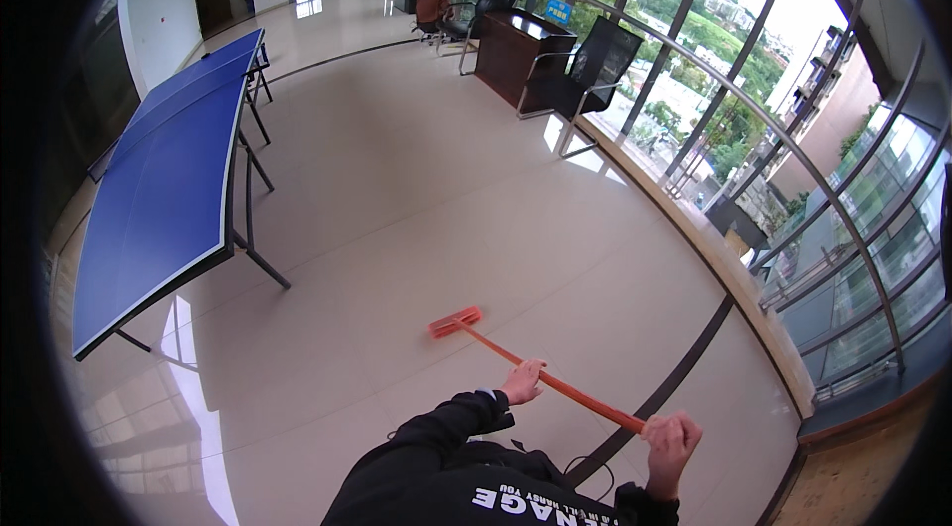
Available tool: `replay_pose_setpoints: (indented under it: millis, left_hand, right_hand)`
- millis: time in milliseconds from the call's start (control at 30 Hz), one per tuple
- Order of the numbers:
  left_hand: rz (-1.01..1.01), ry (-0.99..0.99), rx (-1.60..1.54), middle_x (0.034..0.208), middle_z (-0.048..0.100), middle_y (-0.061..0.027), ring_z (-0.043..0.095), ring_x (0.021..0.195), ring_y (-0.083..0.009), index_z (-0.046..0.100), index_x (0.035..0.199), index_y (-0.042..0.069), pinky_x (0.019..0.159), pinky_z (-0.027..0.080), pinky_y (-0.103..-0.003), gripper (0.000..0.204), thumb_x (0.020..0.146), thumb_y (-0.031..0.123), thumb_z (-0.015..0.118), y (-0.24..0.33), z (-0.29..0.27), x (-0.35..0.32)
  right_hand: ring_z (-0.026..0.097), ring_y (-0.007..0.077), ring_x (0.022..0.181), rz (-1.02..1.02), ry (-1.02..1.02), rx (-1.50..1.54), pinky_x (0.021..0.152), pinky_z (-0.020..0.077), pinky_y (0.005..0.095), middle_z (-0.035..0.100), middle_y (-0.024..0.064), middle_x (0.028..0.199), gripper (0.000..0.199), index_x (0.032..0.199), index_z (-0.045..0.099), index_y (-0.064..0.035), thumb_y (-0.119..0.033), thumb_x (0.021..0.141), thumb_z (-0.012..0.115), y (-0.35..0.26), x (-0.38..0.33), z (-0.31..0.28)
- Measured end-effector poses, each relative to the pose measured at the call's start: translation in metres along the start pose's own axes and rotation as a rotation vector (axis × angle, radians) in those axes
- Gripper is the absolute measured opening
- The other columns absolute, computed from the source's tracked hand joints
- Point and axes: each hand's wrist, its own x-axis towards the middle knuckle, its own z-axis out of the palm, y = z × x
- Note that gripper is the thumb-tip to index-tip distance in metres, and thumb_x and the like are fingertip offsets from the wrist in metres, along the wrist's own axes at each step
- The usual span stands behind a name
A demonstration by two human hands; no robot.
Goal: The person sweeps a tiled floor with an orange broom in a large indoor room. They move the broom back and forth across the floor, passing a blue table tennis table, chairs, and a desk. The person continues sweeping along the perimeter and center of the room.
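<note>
Head view: left hand [523, 382] and right hand [671, 447] clasp the broom [585, 400]; its head [455, 322] meets floor [377, 229] beyond the grip, sweeping seemingly underway, remaining area unclear.

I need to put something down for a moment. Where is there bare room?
Bare floor lies between the blue table-tennis table and the brown desk; the table's near half is free too. It is crowded around that desk, with black armchairs beside it, and where the left hand and right hand hold the red broom.
</note>
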Motion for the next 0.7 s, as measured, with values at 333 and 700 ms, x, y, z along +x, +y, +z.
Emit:
replay_pose_setpoints:
  millis: [333,700]
  left_hand:
    - [0.163,0.161,0.146,0.092,0.054,-0.0131,0.05,0.094,-0.0333,0.049,0.093,0.007,0.081,0.04,-0.042,0.028,0.07,0.013,0.064,-0.015,-0.015,0.026]
    - [-0.372,0.277,0.245,0.124,0.039,-0.0133,0.034,0.121,-0.0327,0.039,0.119,0.008,0.093,0.035,-0.051,0.065,0.066,0.022,0.073,-0.095,-0.056,-0.054]
  right_hand:
    - [0.026,0.0079,0.032,-0.084,-0.027,-0.101,0.04,0.0378,0.0281,0.028,-0.0016,0.04,0.033,0.066,0.045,0.0011,-0.009,0.095,0.036,0.039,0.05,-0.015]
    - [0.037,0.011,0.039,0.531,-0.419,0.335,0.049,0.0409,0.0283,0.037,0.0019,0.044,0.031,0.065,0.052,0.0033,-0.008,0.092,0.041,0.136,0.126,0.054]
